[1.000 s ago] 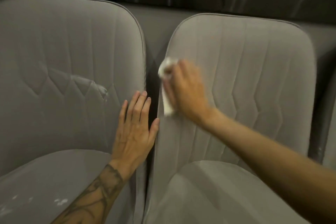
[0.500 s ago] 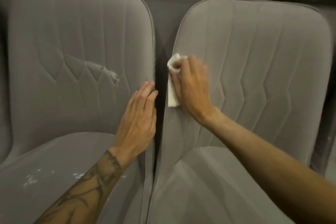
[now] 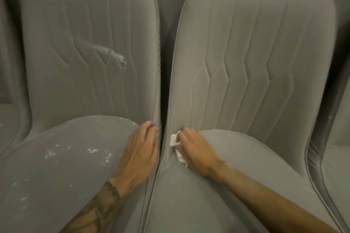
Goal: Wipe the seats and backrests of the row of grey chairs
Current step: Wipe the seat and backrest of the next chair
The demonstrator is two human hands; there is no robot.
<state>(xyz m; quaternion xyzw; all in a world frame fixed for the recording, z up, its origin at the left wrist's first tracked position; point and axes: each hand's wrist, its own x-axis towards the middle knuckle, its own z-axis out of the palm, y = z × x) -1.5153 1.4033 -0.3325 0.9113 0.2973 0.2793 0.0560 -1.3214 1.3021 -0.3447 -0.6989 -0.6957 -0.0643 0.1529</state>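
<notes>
Right hand (image 3: 197, 150) pins a crumpled white cloth (image 3: 173, 139) under curled fingers. The cloth shows beyond the fingertips, pressed on the left edge of the right chair (image 3: 255, 43) where seat meets backrest. Left hand (image 3: 141, 150) curls its fingers over the right edge of the left chair (image 3: 85, 39). White flecks (image 3: 92, 150) lie on that seat.

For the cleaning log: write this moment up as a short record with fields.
left hand: on the left chair, fingers curled on its right edge
right hand: holds the white cloth against the right chair, low on its left edge, where backrest meets seat
left chair marks: whitish smear on the backrest, white specks on the seat
right chair marks: none visible
</notes>
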